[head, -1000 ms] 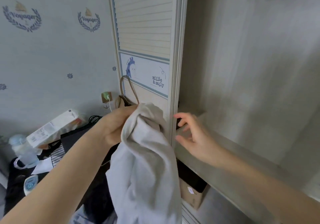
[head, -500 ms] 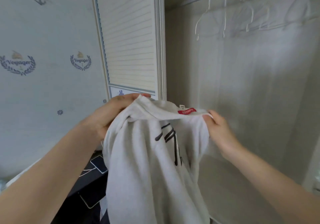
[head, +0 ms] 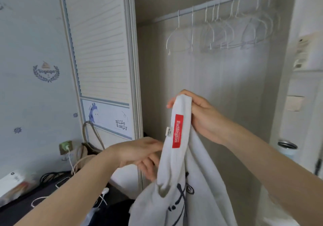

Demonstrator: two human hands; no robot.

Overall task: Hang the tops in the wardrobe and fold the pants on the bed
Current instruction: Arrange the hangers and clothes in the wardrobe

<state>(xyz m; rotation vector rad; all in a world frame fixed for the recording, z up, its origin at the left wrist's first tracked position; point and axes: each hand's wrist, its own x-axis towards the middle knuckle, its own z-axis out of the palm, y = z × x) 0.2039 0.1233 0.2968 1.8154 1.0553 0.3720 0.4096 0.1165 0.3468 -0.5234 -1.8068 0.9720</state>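
A white top (head: 197, 187) with a red neck label and dark print hangs in front of the open wardrobe. My right hand (head: 201, 117) grips its collar from above, holding it up. My left hand (head: 143, 154) is lower, at the collar's left edge, fingers spread against the fabric; whether it grips the cloth is unclear. Several empty white hangers (head: 225, 31) hang on the wardrobe rail (head: 218, 1) up above the top. No pants or bed are in view.
A louvred wardrobe door (head: 103, 50) stands to the left. A dark surface (head: 52, 196) at lower left carries cables, a phone, a box and a bag with brown straps (head: 90, 143). A steel cup (head: 287, 147) sits at right.
The collar has passed from both hands spreading it wide to my right hand bunching it and lifting it. My left hand dropped lower. The view rose, showing the rail and hangers.
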